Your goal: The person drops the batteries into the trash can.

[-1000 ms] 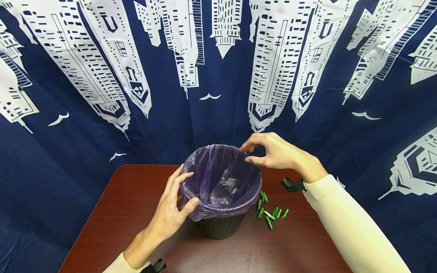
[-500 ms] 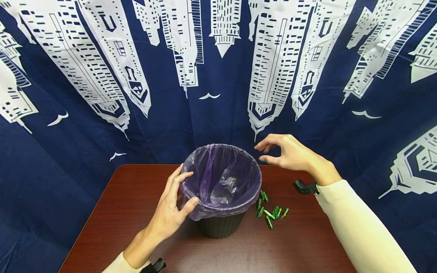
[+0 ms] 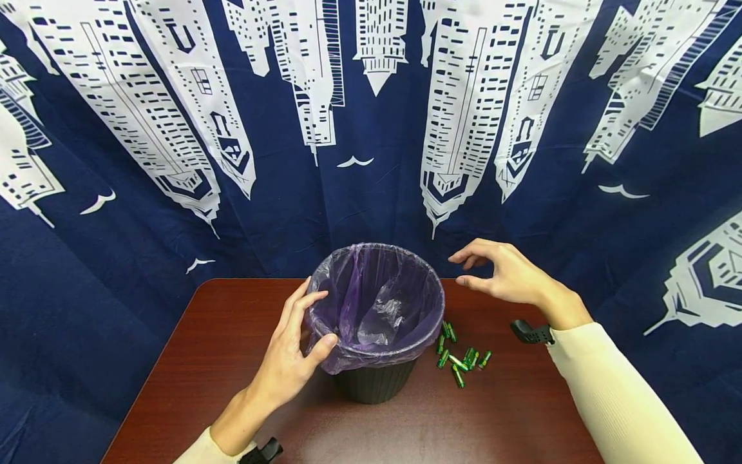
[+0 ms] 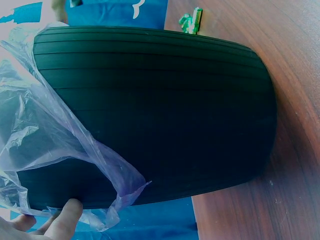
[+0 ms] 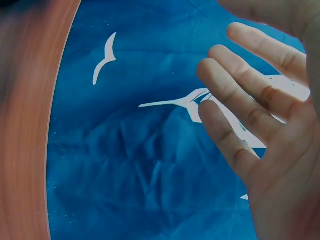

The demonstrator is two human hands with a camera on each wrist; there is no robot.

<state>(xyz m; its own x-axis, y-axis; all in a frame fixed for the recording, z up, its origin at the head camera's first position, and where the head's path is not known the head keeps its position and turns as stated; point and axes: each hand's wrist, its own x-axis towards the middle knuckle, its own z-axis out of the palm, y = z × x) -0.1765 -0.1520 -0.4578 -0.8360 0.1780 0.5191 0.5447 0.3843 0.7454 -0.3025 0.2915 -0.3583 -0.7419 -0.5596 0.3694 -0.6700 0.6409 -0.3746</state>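
Observation:
A dark ribbed trash can stands upright on the table, lined with a translucent purple trash bag folded over its rim. My left hand holds the can's left side, thumb and fingers spread around the rim over the bag. In the left wrist view, its fingertips lie against the bag and the can's dark wall. To the right of the can, my right hand hovers apart from it, fingers loosely bent and holding nothing. Several small green batteries lie loose on the table, right beside the can.
The reddish-brown wooden table has a rounded far-left corner. Directly behind it hangs a navy cloth printed with white upside-down buildings and birds. Black straps with small devices are on both wrists.
My right hand has left the far-right rim of the trash can, moving right and slightly toward me. The left hand stays on the rim, and the batteries have not moved.

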